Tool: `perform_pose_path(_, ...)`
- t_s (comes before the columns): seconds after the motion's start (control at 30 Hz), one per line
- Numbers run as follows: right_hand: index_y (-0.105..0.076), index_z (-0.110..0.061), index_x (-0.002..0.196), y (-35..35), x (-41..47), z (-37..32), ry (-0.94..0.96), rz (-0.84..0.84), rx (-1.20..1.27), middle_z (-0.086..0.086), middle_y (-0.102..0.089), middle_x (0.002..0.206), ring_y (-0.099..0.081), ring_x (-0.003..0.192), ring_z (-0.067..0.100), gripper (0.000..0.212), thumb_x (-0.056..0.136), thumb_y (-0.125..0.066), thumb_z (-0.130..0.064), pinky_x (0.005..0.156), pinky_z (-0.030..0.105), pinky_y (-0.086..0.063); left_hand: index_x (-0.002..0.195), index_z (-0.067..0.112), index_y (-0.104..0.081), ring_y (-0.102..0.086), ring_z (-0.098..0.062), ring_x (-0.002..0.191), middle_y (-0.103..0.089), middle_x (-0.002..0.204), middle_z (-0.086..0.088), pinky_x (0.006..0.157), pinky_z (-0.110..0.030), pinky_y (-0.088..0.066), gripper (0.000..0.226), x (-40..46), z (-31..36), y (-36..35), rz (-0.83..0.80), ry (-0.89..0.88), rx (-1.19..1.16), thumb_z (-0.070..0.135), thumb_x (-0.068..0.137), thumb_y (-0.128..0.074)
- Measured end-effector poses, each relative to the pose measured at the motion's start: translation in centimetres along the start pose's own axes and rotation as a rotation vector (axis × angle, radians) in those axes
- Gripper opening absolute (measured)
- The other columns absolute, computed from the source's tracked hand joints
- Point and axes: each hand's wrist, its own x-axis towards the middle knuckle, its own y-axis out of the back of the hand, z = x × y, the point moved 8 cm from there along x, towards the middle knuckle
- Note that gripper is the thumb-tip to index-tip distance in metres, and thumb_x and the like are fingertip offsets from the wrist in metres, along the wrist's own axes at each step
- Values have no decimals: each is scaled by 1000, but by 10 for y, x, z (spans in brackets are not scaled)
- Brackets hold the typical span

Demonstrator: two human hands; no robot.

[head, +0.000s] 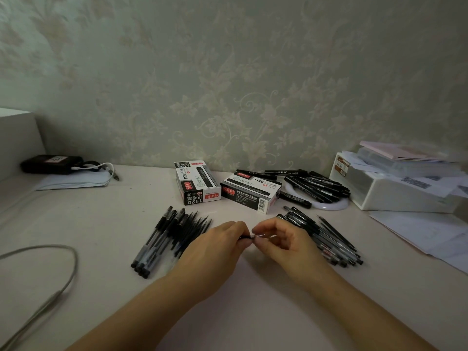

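Centre: I am watching the left hand [220,240] and the right hand [283,236] meeting fingertip to fingertip. Both are curling their fingers round one pen [249,237], which is lying crosswise between them, just above the table [114,224]. The left fingers are gripping its dark end; the right fingers are pinching its clear barrel. Left of the left fingers, a fanned pile of pens [167,239] is lying flat; just right of the right fingers, a second pile [329,236] is lying. Beyond the fingertips, two marker boxes [253,192] are sitting.
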Motion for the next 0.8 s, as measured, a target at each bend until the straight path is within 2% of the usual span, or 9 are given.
perform_pose_path(0.07,-69,-33,97,0,-1,0,-15,10,6,-12,-71,92,-68,83,12,22,80,-71,-46,74,19,-55,103,25,-55,-54,-11,85,-55,95,11,76,-36,-47,21,0,0,2,10,0,-15,38,100,-38)
perform_pose_path(0.13,-69,-29,92,0,-2,-1,-9,7,-2,-7,-73,86,-67,76,9,33,75,-64,-56,72,20,-53,102,25,-55,-54,-11,85,-55,95,11,76,-37,-47,21,0,2,2,10,-9,-21,38,100,-38)
perform_pose_path(0.2,-70,-24,87,0,-2,-2,-6,3,5,-3,-73,80,-65,71,9,29,78,-64,-51,70,20,-52,103,24,-55,-54,-12,85,-56,95,10,76,-38,-47,22,0,3,1,5,-15,-15,37,100,-38)
perform_pose_path(0.3,-70,-21,91,1,-1,-4,2,-9,27,-2,-74,82,-66,74,12,6,88,-69,-26,71,19,-53,103,25,-55,-54,-12,87,-57,97,10,77,-38,-47,21,0,1,1,7,-11,-14,37,100,-39)
perform_pose_path(0.37,-70,-20,93,1,-2,-6,12,-10,49,-3,-74,82,-65,73,8,6,88,-70,-16,71,17,-52,103,26,-55,-54,-12,86,-56,96,10,76,-38,-47,20,-1,1,1,12,-12,-18,38,100,-39)
perform_pose_path(0.67,-71,-25,91,4,-2,-11,43,15,40,-6,-74,85,-67,75,5,16,87,-70,-9,72,16,-53,104,25,-55,-51,-12,79,-48,83,12,71,-35,-46,21,1,0,0,20,-8,-32,37,101,-38)
perform_pose_path(0.8,-72,-31,87,16,0,-14,75,100,36,-2,-73,85,-68,77,12,22,86,-72,-9,75,20,-56,112,30,-46,-46,-9,63,-43,68,13,55,-28,-35,19,1,-1,1,60,-11,-24,38,101,-32)
